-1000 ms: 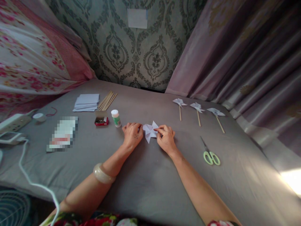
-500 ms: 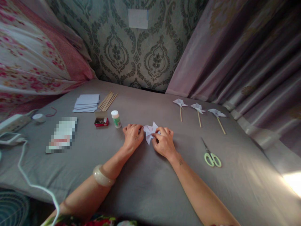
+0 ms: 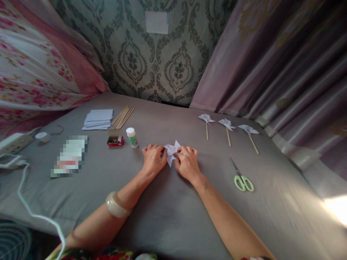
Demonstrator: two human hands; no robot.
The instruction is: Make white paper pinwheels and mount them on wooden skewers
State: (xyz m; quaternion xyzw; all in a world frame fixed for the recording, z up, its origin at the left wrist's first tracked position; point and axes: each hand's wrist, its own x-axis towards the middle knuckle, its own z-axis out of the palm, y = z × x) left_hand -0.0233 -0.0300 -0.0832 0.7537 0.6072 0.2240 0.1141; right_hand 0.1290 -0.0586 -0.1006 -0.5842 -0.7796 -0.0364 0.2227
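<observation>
A white paper pinwheel (image 3: 171,152) with folded points lies between my hands, just above the grey cloth. My left hand (image 3: 155,157) pinches its left edge between thumb and fingers. From the other side, my right hand (image 3: 187,161) is closed on the pinwheel's right part, its fingertips near the centre. The fingers cover some of the paper's points. Just beyond my left hand stands a small white-capped glue bottle (image 3: 132,138) with a green label. Left of the bottle is an open red box (image 3: 115,140) of small metal pieces.
Three pinwheels on sticks (image 3: 227,130) lie at the back right, with green-handled scissors (image 3: 243,180) nearer. At the back left are a paper stack (image 3: 98,119) and several wooden sticks (image 3: 122,117). A power strip (image 3: 18,142) with a white cable (image 3: 35,216) lies far left.
My left hand has moved slightly right, closer onto the pinwheel, and the two hands are a little nearer each other. The whole view has shifted slightly.
</observation>
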